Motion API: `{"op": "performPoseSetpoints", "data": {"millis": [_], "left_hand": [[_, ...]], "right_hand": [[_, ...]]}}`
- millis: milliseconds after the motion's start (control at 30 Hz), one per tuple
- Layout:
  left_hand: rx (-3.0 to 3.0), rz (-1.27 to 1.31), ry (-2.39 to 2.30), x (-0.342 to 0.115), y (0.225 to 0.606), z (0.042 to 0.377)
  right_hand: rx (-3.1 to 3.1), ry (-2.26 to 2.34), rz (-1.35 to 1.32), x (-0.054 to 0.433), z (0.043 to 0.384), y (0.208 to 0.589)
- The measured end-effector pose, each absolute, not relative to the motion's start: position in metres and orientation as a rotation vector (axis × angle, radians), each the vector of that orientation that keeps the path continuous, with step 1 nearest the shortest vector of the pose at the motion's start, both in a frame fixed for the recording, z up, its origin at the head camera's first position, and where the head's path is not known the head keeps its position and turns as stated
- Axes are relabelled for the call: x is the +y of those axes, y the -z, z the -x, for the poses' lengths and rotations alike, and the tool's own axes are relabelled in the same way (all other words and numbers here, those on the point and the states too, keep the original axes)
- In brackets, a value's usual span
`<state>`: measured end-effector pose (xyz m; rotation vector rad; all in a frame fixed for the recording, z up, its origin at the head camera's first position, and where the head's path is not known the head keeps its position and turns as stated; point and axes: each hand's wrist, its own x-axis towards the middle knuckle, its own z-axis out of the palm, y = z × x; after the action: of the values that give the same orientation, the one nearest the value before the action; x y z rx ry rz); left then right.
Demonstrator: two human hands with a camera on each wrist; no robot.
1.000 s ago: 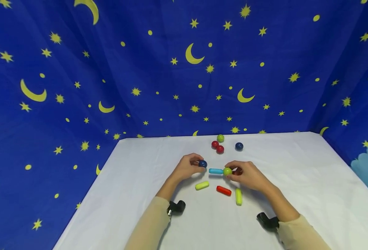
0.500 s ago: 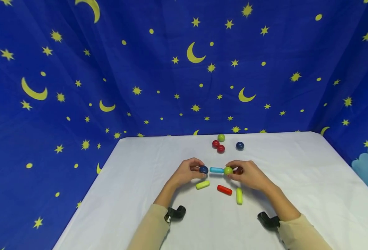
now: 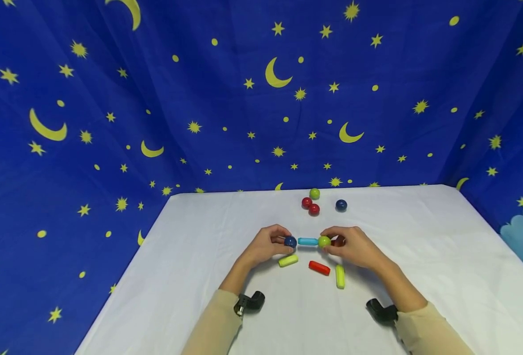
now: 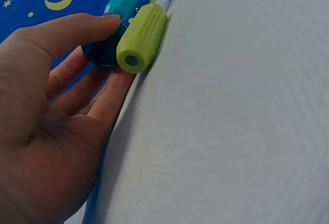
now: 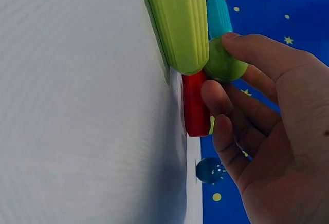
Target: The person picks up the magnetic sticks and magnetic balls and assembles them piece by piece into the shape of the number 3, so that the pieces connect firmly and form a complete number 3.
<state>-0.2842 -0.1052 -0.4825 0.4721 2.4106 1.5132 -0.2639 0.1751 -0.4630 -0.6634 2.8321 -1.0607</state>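
My left hand (image 3: 265, 245) pinches a dark blue ball (image 3: 290, 241) between thumb and fingertips. The ball sits at the left end of a light blue ridged rod (image 3: 307, 241); whether they touch I cannot tell. At the rod's other end is a lime green ball (image 3: 325, 242), pinched by my right hand (image 3: 350, 245). Rod and green ball stand end to end in one line. In the right wrist view, the thumb lies on the green ball (image 5: 226, 62) beside the light blue rod (image 5: 219, 16). The left wrist view shows the dark blue ball (image 4: 103, 52) partly hidden behind a nearer yellow-green rod (image 4: 143, 39).
On the white table (image 3: 190, 236), a yellow-green rod (image 3: 288, 261), a red rod (image 3: 319, 268) and another yellow-green rod (image 3: 340, 277) lie nearer me. Farther back are two red balls (image 3: 314, 209), a green ball (image 3: 315, 194) and a dark blue ball (image 3: 341, 205). A starry blue cloth (image 3: 226, 98) hangs behind.
My left hand has brought the dark blue ball toward me and slightly right, level with the light blue rod's end. The right hand stays nearly still with the green ball.
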Motion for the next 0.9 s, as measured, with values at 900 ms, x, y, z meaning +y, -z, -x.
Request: {"op": "performPoseSetpoints", "data": {"millis": [900], "left_hand": [[2.435, -0.550, -1.525, -0.0976, 0.4848, 0.2793]], "right_hand": [[2.792, 1.067, 0.643, 0.1657, 0.2576, 0.4557]]}}
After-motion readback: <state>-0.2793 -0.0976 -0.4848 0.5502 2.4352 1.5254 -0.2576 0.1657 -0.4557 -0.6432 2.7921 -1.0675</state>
